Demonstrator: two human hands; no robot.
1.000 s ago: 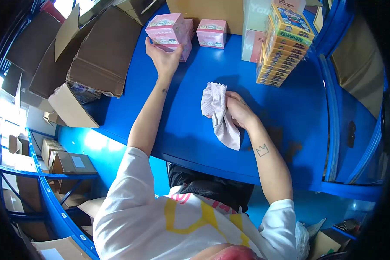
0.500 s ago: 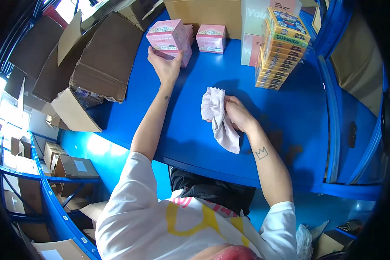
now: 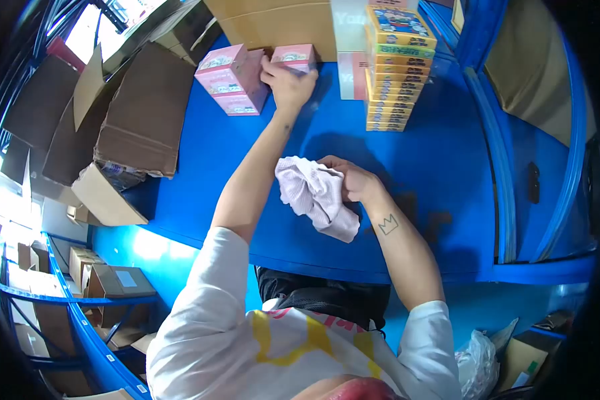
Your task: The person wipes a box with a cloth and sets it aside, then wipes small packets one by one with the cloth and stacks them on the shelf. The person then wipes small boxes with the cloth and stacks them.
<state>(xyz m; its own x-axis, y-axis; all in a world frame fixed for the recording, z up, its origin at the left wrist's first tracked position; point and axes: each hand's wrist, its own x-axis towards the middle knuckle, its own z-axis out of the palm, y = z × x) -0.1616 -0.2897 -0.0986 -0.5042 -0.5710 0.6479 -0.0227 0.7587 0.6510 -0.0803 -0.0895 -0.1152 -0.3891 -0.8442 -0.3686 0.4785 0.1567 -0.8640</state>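
My left hand (image 3: pixel 289 83) reaches to the back of the blue table (image 3: pixel 240 160), its thumb and fingers apart around the front of a single pink box (image 3: pixel 293 56). Just left of it stand stacked pink boxes (image 3: pixel 227 79) with cartoon print. In my right hand (image 3: pixel 351 181) is a crumpled pale cloth (image 3: pixel 313 197), held above the middle of the table. The cloth hides part of my right fingers.
A tall stack of yellow boxes (image 3: pixel 395 73) stands at the back right, beside white and pink cartons (image 3: pixel 351 75). An open brown carton (image 3: pixel 143 107) is at the left. Blue shelving (image 3: pixel 87 313) with boxes stands lower left.
My left hand has let go of the stacked pink boxes and moved right to the single pink box. The cloth has shifted left with my right hand and is more spread. The view has turned slightly.
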